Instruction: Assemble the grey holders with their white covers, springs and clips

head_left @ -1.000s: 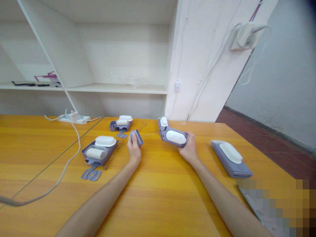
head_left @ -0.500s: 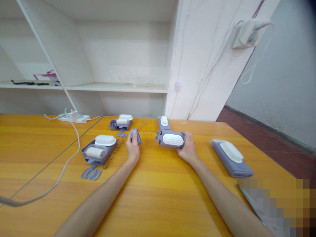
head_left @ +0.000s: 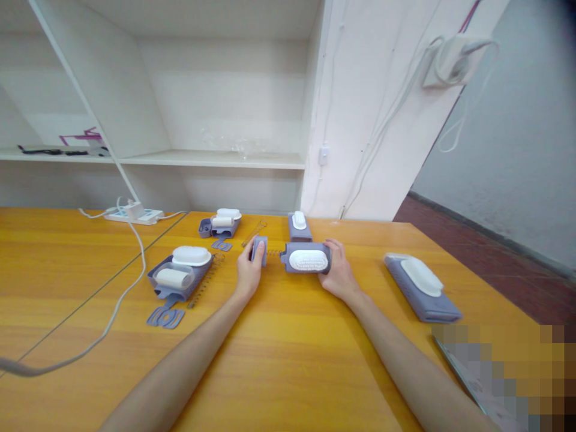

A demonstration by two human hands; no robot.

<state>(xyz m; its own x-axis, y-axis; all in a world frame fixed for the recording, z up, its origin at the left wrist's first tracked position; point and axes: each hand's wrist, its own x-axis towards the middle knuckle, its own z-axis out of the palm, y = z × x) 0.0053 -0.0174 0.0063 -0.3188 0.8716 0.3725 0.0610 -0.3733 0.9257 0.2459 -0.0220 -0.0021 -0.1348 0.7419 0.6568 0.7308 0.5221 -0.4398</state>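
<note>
Above the middle of the table, my left hand is closed on a small grey-purple plastic end piece, thumb on its near side. My right hand grips the right end of a grey-purple plastic case with a white oval bristle brush on its face. A coil spring shows in the gap between the end piece and the case; whether it is attached to either I cannot tell. Behind the held case lies another grey case with a white oval part.
To the left lie an opened case with a white roller, a flat grey part and a long spring. Another such set is farther back. A closed case lies right. A white cable crosses the left side from a power strip.
My left hand has moved right with the end piece, which is now turned more upright. The held case has shifted slightly left and levelled, so the gap between them is narrower.
</note>
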